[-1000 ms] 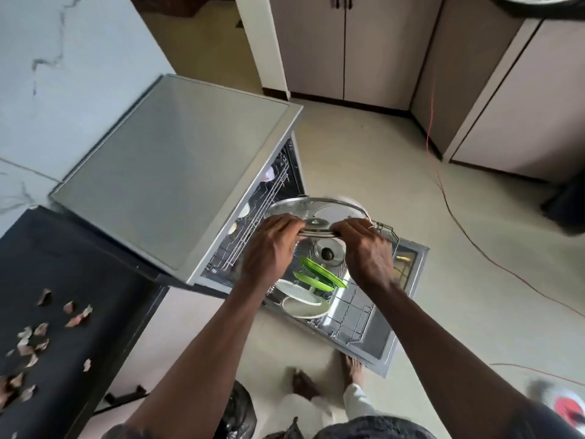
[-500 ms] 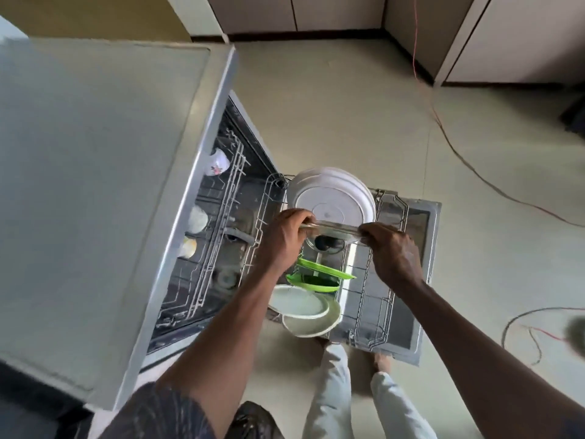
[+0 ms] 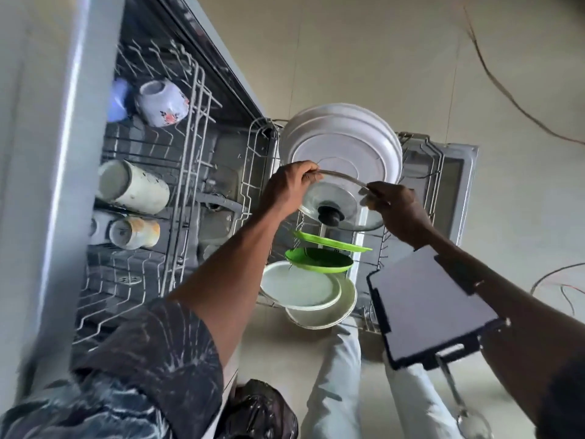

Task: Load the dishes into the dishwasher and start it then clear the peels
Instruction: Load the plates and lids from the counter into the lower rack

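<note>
Above the lower rack, a glass lid is pinched at its rim by the left hand and right hand. Mugs are racked; start-up and peels are judged outstanding.

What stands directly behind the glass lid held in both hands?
Several large white plates stand on edge behind the glass lid. Their lower edges are hidden by the lid, the left hand and the right hand.
</note>
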`<state>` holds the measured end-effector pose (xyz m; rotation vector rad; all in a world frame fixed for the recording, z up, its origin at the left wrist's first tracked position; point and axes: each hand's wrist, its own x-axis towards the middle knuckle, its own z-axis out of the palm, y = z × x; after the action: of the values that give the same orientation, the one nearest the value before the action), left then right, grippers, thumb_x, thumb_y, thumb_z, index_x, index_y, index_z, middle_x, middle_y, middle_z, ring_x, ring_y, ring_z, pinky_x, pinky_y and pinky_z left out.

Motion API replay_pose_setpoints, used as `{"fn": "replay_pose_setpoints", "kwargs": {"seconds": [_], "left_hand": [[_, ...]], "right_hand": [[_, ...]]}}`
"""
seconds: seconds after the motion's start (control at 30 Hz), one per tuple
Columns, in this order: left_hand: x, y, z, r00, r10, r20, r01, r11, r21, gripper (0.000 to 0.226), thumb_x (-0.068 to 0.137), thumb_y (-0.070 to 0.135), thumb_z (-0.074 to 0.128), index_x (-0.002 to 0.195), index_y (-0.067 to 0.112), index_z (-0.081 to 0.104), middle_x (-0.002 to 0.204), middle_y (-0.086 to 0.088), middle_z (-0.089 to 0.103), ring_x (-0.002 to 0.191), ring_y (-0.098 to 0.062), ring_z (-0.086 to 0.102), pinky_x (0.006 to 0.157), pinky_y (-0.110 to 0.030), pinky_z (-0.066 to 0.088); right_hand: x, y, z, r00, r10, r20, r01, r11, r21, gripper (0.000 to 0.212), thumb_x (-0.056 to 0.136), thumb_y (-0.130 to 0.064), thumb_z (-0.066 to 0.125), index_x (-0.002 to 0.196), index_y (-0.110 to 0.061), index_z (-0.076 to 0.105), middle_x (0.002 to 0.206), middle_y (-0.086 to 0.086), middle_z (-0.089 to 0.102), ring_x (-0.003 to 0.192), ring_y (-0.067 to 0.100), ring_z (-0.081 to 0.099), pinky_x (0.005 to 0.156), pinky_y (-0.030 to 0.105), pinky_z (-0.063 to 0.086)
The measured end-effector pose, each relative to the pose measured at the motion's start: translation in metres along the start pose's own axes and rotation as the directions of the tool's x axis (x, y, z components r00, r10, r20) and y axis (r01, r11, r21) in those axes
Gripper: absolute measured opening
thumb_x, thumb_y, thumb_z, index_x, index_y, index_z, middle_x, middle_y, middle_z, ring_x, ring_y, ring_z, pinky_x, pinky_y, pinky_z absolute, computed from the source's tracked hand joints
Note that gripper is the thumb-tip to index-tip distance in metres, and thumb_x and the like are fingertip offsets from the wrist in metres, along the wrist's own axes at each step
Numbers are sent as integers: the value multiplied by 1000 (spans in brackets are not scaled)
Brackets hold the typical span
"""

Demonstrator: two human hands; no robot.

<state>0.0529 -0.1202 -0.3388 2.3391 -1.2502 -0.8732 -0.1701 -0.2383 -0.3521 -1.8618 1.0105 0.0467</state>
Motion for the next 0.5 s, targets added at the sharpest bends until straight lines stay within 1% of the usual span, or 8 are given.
{"fn": "replay_pose_setpoints", "kwargs": {"seconds": [0.07,0.13,0.17,0.27,0.33,0.4,0.43,0.5], "left_hand": [[5,-13,9,1000,-11,14,11,1000,5,28,101,38,56,113,16,68,99,0,74,75,-15,66,59,-30,53],[8,-24,16,999,-33,24,32,999,9,28,101,38,55,114,17,68,99,1,73,76,-14,65,54,-18,42],[10,-29,20,999,-44,24,44,999,7,27,101,37,55,115,17,68,100,1,73,77,-15,64,53,-15,38],[14,-45,28,997,-77,17,77,997,14,29,102,37,55,119,17,68,104,-2,73,78,-15,62,54,-16,37],[17,-55,33,995,-100,14,99,995,19,31,102,37,54,120,16,67,106,-3,73,79,-13,59,54,-18,37],[20,-64,35,992,-121,28,120,992,28,31,102,36,53,122,16,66,108,-3,72,77,-11,58,52,-13,34],[22,-66,36,992,-125,31,124,992,22,31,103,36,52,124,16,65,110,-3,72,76,-11,57,51,-12,32],[27,-70,36,990,-132,41,132,991,5,32,103,36,51,125,17,65,109,-1,71,70,-8,55,49,-10,31]], "right_hand": [[9,7,9,1000,-11,13,11,1000,-1,18,94,-18,68,109,-26,75,92,-9,77,89,14,73,86,39,58],[18,12,17,999,-6,38,7,1000,-9,18,93,-16,67,106,-24,75,86,-13,75,89,12,71,85,32,55],[24,14,20,999,-3,52,3,1000,-12,18,93,-16,67,106,-25,75,82,-16,73,88,9,70,82,27,53],[35,18,30,995,0,96,3,1000,-25,16,94,-18,67,105,-26,75,76,-21,70,84,0,66,78,21,50],[41,19,37,994,1,109,3,999,-36,17,94,-18,67,106,-26,75,80,-16,72,84,4,67,74,17,48],[46,18,42,993,9,118,-3,999,-53,17,94,-19,67,106,-27,75,82,-14,73,81,5,67,66,9,43],[48,17,44,993,13,118,-5,998,-64,17,94,-19,67,106,-28,75,83,-14,73,79,5,66,66,9,43],[52,18,47,994,20,109,-11,997,-79,18,94,-21,66,107,-31,74,84,-12,75,81,7,68,75,20,50]]}}
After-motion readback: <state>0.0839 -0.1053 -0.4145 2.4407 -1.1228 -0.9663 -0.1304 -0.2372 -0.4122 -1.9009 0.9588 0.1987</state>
